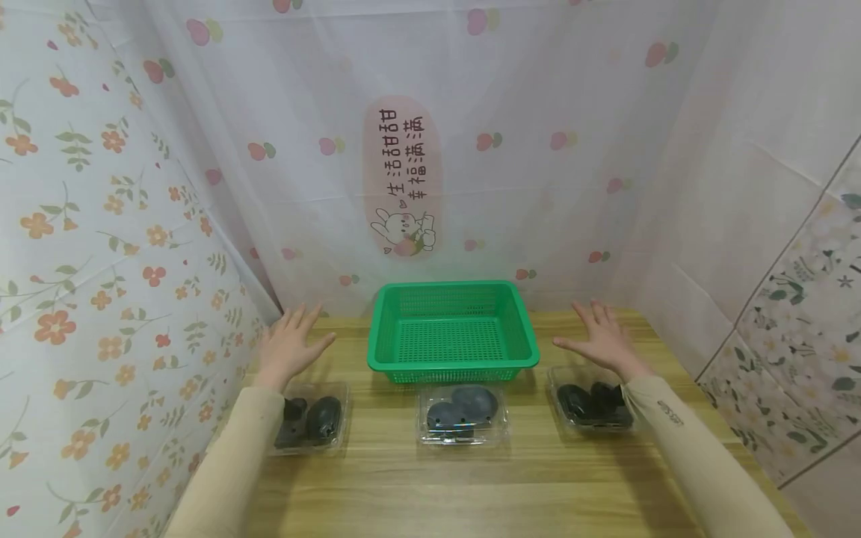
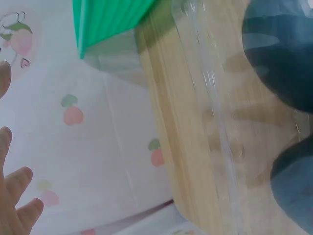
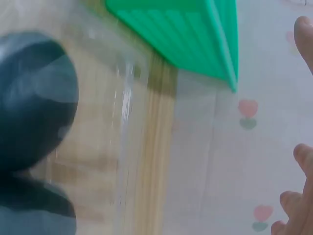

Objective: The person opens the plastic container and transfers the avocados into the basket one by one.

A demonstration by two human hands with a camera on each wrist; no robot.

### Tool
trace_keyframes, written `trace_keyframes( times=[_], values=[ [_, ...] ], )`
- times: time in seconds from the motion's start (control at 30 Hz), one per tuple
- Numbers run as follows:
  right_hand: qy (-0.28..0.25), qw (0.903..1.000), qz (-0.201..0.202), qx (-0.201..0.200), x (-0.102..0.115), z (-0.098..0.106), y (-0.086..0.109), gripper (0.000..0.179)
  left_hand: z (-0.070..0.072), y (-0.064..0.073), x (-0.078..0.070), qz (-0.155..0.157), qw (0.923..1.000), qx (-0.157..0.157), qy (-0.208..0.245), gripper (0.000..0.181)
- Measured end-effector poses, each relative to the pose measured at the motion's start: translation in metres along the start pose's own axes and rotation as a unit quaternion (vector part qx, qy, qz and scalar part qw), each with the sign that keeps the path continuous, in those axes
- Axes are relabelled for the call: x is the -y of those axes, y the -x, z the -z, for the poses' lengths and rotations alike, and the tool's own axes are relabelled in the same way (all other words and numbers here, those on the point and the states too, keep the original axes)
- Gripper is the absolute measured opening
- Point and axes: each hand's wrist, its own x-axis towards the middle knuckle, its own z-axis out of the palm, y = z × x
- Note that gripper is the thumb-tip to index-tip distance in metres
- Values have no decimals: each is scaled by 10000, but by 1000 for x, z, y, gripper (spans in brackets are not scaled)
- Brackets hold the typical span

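The green plastic basket [image 1: 454, 366] stands on the wood-grain table [image 1: 377, 486], its long axis running left to right. Just in front of its near side lies the middle clamshell box [image 1: 464, 441], transparent, roughly midway between the hands. The left clamshell box [image 1: 344, 403] lies to the basket's front left, the right clamshell box [image 1: 592, 427] to its front right. The left hand [image 1: 289, 347] is left of the basket, the right hand [image 1: 599, 340] right of it; each grasps nothing, fingers spread, with its own side's box nearest, back toward the wrist. The wrist views show smooth dark ovals [image 2: 288, 54] through the plastic up close; only the head view shows the middle box and the lettering on the printed curtain [image 1: 323, 194] behind the basket.
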Motion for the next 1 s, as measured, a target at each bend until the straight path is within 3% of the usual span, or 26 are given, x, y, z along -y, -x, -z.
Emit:
trace_keyframes(
  times=[0.27, 0.57, 1.0],
  values=[
    [-145, 9980, 557, -273, 18, -12, 10, 97, -6, 6, -19, -298, 9994, -49, 173, 84],
    [-282, 9923, 1170, -301, 55, -32, 32, 97, -21, 22, -50, -771, 9966, -149, 260, 78],
    [-716, 9722, 2225, -153, 112, -64, 62, 97, -43, 46, -97, -1311, 9895, -225, 565, 75]
  ],
)
